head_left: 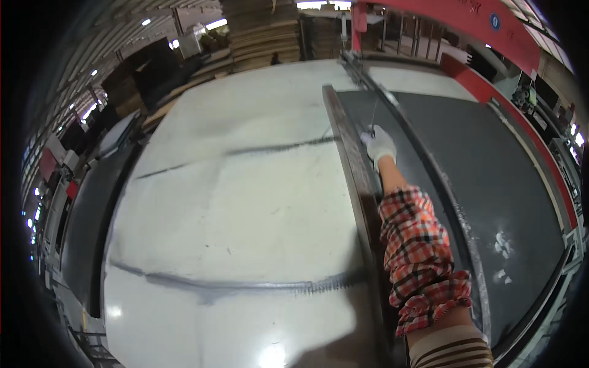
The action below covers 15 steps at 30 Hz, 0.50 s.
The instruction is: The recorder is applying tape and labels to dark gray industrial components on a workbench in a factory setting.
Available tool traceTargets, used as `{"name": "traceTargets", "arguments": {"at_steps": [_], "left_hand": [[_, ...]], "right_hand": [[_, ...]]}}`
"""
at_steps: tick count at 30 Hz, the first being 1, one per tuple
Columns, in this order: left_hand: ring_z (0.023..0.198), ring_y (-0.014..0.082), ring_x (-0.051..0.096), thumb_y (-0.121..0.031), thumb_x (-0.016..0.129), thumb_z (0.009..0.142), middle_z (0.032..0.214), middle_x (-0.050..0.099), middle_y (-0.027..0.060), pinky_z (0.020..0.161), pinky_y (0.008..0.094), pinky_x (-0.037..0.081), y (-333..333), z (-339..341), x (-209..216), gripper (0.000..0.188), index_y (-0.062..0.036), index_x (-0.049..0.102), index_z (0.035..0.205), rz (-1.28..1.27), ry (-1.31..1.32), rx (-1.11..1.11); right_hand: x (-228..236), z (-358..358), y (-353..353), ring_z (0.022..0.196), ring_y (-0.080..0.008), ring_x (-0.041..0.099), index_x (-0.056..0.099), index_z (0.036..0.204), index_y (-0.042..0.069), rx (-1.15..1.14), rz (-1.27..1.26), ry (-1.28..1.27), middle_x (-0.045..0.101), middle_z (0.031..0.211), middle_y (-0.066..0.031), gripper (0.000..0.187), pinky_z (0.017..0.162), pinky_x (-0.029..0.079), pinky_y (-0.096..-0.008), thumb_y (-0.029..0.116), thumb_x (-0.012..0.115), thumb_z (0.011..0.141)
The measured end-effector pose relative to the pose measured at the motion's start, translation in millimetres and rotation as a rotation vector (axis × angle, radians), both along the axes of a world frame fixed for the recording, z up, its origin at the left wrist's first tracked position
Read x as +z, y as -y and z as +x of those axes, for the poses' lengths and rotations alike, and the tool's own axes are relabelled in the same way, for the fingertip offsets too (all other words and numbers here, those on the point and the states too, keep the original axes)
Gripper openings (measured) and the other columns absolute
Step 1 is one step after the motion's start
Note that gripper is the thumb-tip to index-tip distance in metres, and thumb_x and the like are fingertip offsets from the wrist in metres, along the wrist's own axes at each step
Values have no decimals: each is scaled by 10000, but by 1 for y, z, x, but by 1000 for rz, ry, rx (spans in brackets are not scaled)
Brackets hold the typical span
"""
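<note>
My right hand (381, 145), in a white glove, reaches far forward over a dark grey belt-like sheet (503, 159). Its fingers are closed around a thin dark tool (372, 130) whose slender end points away from me; its exact kind is too small to make out. Just left of the hand runs a long metal bar (348, 147), along the border between the grey sheet and a broad white surface (270, 208). My forearm, in a red checked sleeve cover (417, 245), lies above the bar and the sheet. My left hand is out of view.
A dark rail (442, 178) runs lengthwise over the grey sheet, right of my arm. White flakes (502, 245) lie on the sheet. Dark smeared bands (245, 285) cross the white surface. A red machine frame (454, 30) and stacked boards (261, 37) stand beyond.
</note>
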<state>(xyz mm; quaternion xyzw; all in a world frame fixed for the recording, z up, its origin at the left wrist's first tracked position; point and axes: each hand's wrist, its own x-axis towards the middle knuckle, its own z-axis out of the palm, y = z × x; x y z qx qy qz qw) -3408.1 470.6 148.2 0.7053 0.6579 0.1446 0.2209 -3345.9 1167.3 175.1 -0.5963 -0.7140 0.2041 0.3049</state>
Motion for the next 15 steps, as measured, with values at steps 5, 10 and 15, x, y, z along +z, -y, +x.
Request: {"name": "traceTargets", "arguments": {"at_steps": [5, 10, 15], "left_hand": [[1120, 307, 520, -222, 627, 753, 1189, 575, 93, 978, 494, 367, 24, 7, 2, 302, -108, 658, 1031, 104, 0, 87], [1131, 302, 517, -222, 620, 743, 1203, 570, 98, 994, 493, 355, 26, 4, -5, 312, -102, 656, 1029, 77, -22, 74], [1159, 311, 493, -230, 616, 732, 1228, 549, 121, 1024, 486, 324, 16, 2, 11, 403, -88, 613, 1109, -84, -4, 37]], "right_hand": [[-8, -20, -22, 1003, -363, 580, 633, 1074, 103, -155, 380, -132, 623, 1079, -154, 303, 832, 460, -427, 303, 504, 886], [64, -16, -39, 620, -161, 556, 625, 1040, 31, 90, 551, -924, 671, 775, -85, 340, 594, 428, -268, 338, 528, 931], [184, 12, 62, 526, -51, 425, 628, 976, 35, 211, 553, -1140, 633, 690, -31, 280, 502, 365, -220, 295, 528, 941]]}}
